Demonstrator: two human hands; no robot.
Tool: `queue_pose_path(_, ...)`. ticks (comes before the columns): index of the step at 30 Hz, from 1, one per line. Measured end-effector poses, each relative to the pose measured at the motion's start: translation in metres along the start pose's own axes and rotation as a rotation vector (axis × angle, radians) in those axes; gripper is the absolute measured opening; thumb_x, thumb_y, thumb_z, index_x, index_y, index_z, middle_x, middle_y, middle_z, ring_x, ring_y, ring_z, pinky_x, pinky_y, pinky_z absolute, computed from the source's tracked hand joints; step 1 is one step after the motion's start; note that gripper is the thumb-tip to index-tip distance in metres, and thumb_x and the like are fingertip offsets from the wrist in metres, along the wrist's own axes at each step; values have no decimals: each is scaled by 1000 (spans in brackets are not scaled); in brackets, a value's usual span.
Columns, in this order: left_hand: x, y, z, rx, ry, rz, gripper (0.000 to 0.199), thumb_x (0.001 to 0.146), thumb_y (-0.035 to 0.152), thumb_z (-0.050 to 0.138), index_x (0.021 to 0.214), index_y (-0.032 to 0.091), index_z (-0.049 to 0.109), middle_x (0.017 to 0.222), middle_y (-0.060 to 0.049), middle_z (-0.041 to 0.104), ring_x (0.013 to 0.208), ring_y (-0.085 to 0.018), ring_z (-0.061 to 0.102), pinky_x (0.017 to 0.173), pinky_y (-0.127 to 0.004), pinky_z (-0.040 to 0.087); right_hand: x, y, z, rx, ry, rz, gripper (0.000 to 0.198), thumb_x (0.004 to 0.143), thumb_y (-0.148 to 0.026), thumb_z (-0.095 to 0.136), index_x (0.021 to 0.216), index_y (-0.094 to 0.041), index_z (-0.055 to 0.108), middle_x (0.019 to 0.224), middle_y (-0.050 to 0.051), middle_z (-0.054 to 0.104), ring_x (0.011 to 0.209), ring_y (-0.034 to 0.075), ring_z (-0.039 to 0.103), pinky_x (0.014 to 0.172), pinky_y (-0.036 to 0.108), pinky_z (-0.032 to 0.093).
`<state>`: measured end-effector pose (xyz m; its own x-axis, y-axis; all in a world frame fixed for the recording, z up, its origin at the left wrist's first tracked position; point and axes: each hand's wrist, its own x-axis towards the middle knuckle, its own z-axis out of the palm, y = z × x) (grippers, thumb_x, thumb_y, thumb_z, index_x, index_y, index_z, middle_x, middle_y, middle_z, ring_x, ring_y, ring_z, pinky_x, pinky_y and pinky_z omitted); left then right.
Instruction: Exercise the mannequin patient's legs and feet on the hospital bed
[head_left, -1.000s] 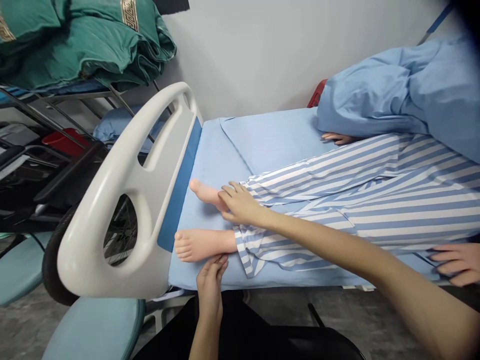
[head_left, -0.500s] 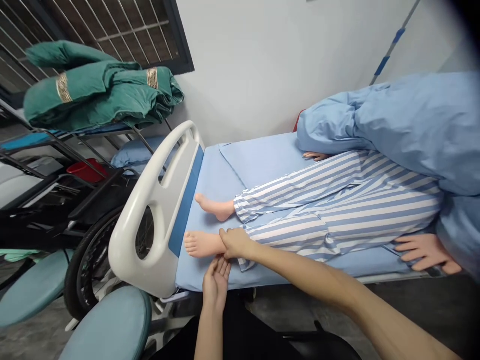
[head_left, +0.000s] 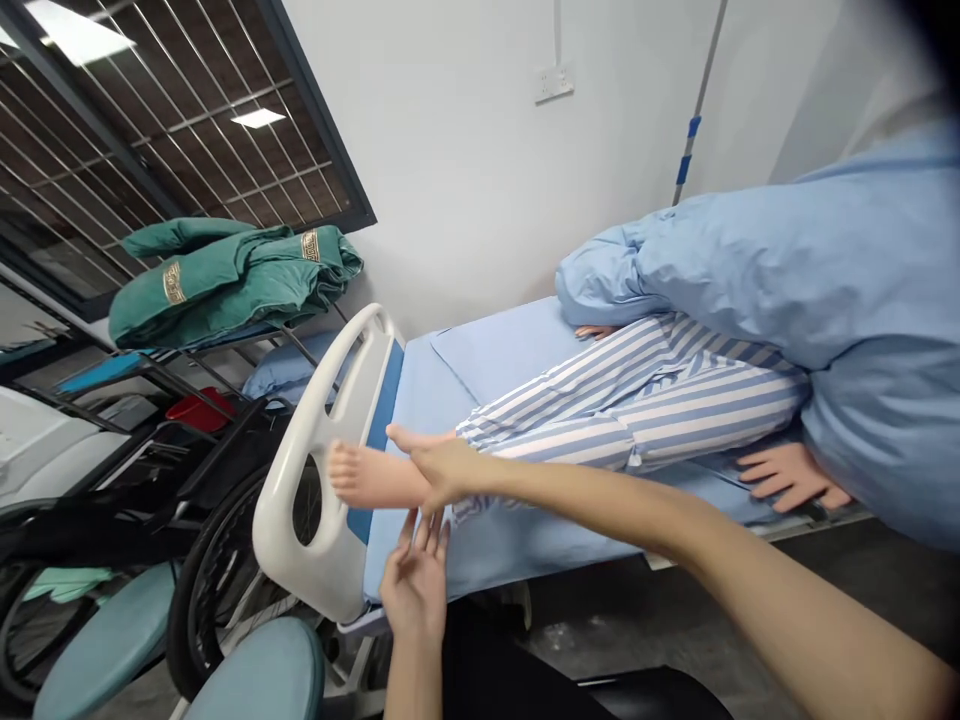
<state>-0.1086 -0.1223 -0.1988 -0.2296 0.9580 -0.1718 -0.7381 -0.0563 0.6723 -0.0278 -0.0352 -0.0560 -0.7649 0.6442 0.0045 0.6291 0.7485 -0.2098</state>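
— While the near foot (head_left: 367, 477) stays lifted off the bed (head_left: 420, 385), where are the hands?

— Closest to the camera, the left hand (head_left: 415, 583) hangs just below that foot, palm up, fingers spread and closing on nothing; its fingertips (head_left: 424, 524) nearly reach the heel. The right hand (head_left: 442, 470) is wrapped around the ankle, its grip pressed on the ankle of the near foot, just where the striped trouser leg (head_left: 600, 435) ends.

— And the foot itself?

— It belongs to a manikin lying on the bed. Toes point at the white footboard (head_left: 319, 480) and almost touch it. Behind it, the far foot (head_left: 416, 438) lies on the sheet.

— What else, measured from the foot?

— Below and left of it stands a teal chair seat (head_left: 259, 675) and a wheelchair wheel (head_left: 202, 590). Off to the right, a manikin hand (head_left: 787, 475) rests at the bed's edge under a blue quilt (head_left: 787, 260). Far to the left, a green blanket (head_left: 232, 275) sits on a rack (head_left: 112, 390) by the wall.
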Motion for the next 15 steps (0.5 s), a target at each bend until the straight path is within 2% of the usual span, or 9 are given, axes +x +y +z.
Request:
queue_pose_path(3,-3,34,62,92,-179,122,41,70,27,42,109,18,52,120,-10,47,114,-27,37,96,-45,29,-8,22,-47,33,56,6,40,66,-32,56,102,-17,48,84,5,61,75,18,56,61,25,40)
queue_pose_path(5,-4,53,105,173,-294,188,44,70,26,42,113,19,48,122,-9,45,114,-27,37,96,-46,28,-19,47,-75,161,166,-15,46,61,-34,60,100,-14,48,84,5,60,74,18,55,60,24,40)
queue_pose_path(9,-5,73,176,307,-460,290,53,65,24,45,118,22,43,122,-6,45,115,-26,36,97,-44,28,-49,85,-131,355,306,-133,42,63,-30,56,99,-10,49,84,3,56,73,15,53,61,22,40)
queue_pose_path(12,-9,75,206,296,-515,309,55,62,22,49,117,23,44,121,-5,45,116,-28,34,97,-44,27,-67,92,-162,379,345,-159,38,67,-26,50,100,-7,49,84,1,53,76,14,53,63,23,41)
queue_pose_path(15,-13,73,215,282,-535,285,53,62,26,49,115,25,46,120,-4,46,116,-29,33,95,-46,27,-72,91,-171,365,342,-176,35,70,-26,44,98,-6,50,84,1,51,78,15,53,65,24,41)
